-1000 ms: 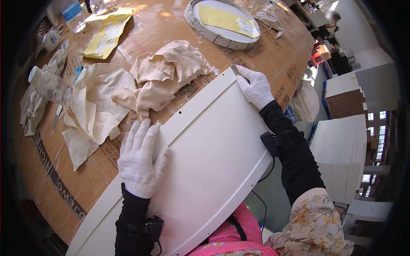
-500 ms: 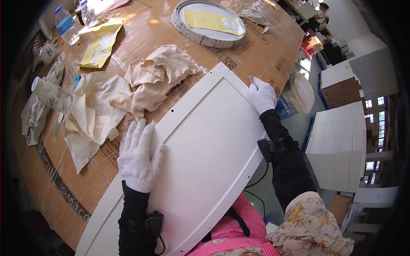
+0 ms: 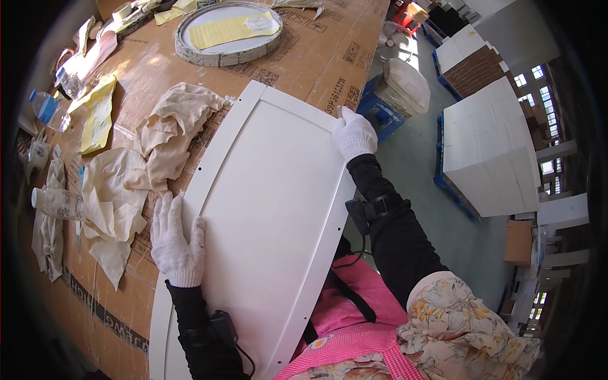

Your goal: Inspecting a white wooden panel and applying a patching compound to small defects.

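Left hand (image 3: pixel 177 244) lies flat, fingers extended, on the near-left rim of the white panel (image 3: pixel 269 190). Right hand (image 3: pixel 354 134) is curled at the panel's far-right corner; can't tell if it's clamped or holding anything. Panel spans between both hands, partly over the surface (image 3: pixel 316 66). Crumpled beige cloth (image 3: pixel 174 126) just beyond the left hand.
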A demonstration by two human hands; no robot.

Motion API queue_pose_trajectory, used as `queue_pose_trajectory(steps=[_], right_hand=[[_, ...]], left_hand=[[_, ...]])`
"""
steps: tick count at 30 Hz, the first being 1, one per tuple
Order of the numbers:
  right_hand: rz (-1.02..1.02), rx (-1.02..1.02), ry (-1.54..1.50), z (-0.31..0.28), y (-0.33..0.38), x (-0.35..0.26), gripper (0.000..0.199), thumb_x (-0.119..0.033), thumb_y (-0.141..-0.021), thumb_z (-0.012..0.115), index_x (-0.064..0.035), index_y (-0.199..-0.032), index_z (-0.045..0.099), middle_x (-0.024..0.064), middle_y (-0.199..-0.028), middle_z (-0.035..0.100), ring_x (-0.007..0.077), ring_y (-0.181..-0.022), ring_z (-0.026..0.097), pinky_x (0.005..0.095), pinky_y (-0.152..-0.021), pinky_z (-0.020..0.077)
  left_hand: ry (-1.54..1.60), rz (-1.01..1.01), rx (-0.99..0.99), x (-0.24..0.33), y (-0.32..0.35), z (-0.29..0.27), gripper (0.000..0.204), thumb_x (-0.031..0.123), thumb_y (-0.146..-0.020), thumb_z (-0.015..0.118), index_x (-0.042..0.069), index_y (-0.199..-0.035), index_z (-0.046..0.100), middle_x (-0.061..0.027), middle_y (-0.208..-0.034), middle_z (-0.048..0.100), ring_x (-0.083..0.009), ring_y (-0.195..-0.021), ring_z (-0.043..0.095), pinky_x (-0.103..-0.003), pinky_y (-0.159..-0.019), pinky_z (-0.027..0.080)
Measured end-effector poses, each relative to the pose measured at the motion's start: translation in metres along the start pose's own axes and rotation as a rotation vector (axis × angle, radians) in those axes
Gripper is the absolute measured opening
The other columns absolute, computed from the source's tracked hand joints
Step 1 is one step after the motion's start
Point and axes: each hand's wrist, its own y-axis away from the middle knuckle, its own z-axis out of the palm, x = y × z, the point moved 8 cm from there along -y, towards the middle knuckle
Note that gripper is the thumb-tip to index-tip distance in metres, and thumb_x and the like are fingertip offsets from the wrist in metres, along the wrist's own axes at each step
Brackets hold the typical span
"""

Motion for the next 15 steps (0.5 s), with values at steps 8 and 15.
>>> queue_pose_trajectory(steps=[8, 15], right_hand=[[-0.032, 0.125, -0.11, -0.032, 0.023, 0.049, 0.037, -0.03, -0.094, 0.054, -0.0126, -0.123, 0.07, 0.0213, -0.107, 0.071, 0.0408, -0.097, 0.068, 0.0462, -0.085, 0.0552], [-0.021, 0.119, -0.006, -0.022, 0.025, 0.074, 0.037, -0.028, -0.095, 0.054, -0.0168, -0.127, 0.069, 0.0206, -0.104, 0.072, 0.0384, -0.092, 0.071, 0.0467, -0.082, 0.0562]], left_hand=[[-0.016, 0.011, 0.038, -0.001, 0.002, 0.003, 0.055, 0.021, -0.088, 0.072, 0.006, -0.139, 0.058, -0.0179, -0.147, 0.054, -0.0391, -0.14, 0.046, -0.047, -0.116, 0.037], [-0.029, 0.031, 0.036, -0.002, 0.004, 0.002, 0.054, 0.021, -0.089, 0.072, 0.004, -0.138, 0.058, -0.0181, -0.146, 0.054, -0.0386, -0.14, 0.046, -0.047, -0.116, 0.037]])
